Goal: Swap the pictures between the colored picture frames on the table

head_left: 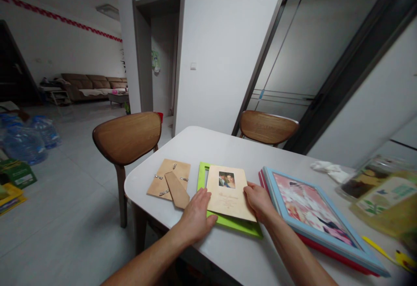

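A cream printed sheet [228, 197] with a small photo on it lies over a green frame [230, 223], covering much of its opening. At the sheet's left edge, my left hand [198, 218] rests on the frame with its fingers stretched and its thumb apart. My right hand [259, 199] pinches the sheet's right edge between thumb and fingers. Left of the frame, a brown backing board [158, 177] with metal clips and a stand leg [177, 190] lies flat on the white table [185, 143].
On the right, a light blue picture frame [286, 214] rests on a red one [325, 249]. Beyond are a white cloth [330, 171], a plastic container [361, 175] and a yellow item [378, 249]. Wooden chairs [130, 138] [269, 127] stand at the table.
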`<action>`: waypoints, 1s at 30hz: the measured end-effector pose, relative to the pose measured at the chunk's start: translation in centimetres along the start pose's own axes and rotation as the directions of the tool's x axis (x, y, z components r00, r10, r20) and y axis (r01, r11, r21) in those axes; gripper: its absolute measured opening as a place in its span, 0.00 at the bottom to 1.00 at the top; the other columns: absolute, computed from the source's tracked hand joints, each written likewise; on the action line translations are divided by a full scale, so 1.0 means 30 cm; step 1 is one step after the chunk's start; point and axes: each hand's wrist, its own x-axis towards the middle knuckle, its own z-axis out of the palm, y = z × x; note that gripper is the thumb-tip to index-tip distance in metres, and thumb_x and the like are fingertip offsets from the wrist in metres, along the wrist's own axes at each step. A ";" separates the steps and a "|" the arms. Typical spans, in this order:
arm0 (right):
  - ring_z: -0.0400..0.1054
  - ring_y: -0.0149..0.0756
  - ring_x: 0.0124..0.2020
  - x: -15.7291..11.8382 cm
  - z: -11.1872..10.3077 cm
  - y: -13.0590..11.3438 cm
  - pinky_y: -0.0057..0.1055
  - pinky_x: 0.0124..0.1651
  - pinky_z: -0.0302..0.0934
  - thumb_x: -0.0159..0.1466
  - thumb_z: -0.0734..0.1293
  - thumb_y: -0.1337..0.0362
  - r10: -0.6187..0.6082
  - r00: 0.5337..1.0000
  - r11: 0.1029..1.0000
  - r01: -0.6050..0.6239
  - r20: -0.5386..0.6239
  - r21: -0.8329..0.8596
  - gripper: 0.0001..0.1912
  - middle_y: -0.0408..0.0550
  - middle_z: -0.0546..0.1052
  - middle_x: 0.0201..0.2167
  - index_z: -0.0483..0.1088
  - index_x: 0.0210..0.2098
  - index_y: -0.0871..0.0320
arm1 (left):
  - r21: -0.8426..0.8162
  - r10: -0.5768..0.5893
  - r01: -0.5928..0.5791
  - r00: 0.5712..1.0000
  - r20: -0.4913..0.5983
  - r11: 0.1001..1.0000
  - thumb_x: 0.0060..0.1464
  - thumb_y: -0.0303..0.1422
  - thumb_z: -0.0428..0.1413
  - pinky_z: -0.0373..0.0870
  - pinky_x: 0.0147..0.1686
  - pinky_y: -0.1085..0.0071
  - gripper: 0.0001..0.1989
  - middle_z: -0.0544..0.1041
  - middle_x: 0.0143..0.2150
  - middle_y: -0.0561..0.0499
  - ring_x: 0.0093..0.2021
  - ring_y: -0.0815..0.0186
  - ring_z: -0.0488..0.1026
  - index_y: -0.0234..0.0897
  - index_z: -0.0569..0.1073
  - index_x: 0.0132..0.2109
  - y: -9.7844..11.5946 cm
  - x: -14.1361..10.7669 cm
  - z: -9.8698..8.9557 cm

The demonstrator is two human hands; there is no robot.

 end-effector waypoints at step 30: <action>0.61 0.39 0.40 -0.166 0.194 -0.145 0.32 0.42 0.52 0.57 0.56 0.60 -0.448 0.835 0.527 0.536 0.321 -0.660 0.19 0.56 0.69 0.38 0.65 0.45 0.62 | 0.278 -0.156 0.197 0.974 -0.163 0.940 0.41 0.36 0.55 0.49 0.55 0.57 0.31 0.57 0.57 0.36 0.58 0.53 0.51 0.29 0.59 0.53 -0.304 -0.091 -0.254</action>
